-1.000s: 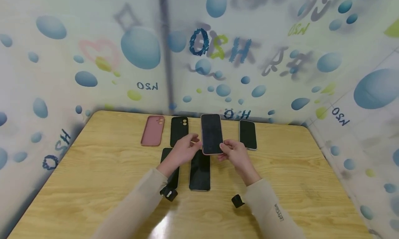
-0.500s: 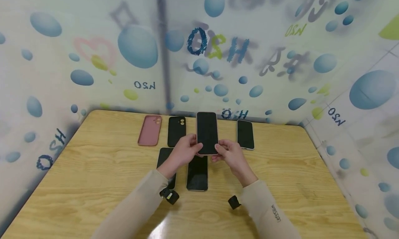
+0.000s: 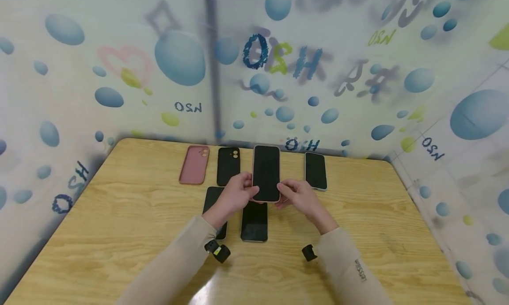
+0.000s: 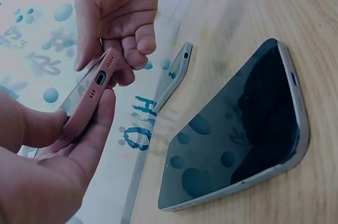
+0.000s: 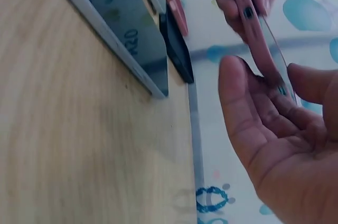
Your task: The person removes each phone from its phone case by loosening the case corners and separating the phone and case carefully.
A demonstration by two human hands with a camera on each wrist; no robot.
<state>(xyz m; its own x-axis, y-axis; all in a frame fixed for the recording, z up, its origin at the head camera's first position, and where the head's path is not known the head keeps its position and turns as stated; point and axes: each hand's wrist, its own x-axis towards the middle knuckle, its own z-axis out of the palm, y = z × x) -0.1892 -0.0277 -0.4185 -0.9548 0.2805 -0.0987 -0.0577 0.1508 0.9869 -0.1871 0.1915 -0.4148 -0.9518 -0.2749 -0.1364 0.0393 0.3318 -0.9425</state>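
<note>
Both hands hold a phone (image 3: pixel 266 170) in a pink case (image 4: pixel 94 94) above the table, dark screen facing up and toward me. My left hand (image 3: pixel 236 194) grips its lower left corner, thumb on the front and fingers behind. At the lower right edge, my right hand (image 3: pixel 301 198) pinches it between thumb and fingers. A charging port opening shows in the case's bottom edge in the left wrist view. Beneath the held phone lies another dark-screened phone (image 3: pixel 254 225), partly covered. A further dark phone (image 3: pixel 211 199) lies partly hidden under my left forearm.
Along the back of the wooden table (image 3: pixel 131 207) lie a pink phone case (image 3: pixel 194 165), a black phone case (image 3: pixel 228 165) and a light-edged phone (image 3: pixel 316 171). A patterned wall covering (image 3: pixel 346 110) rises behind the table edge. Each wrist carries a small black camera (image 3: pixel 220 252).
My left hand has closed on the phone's lower left corner; a second ago its fingers were just beside that edge. The held phone sits slightly lower. The phones and cases on the table stay put.
</note>
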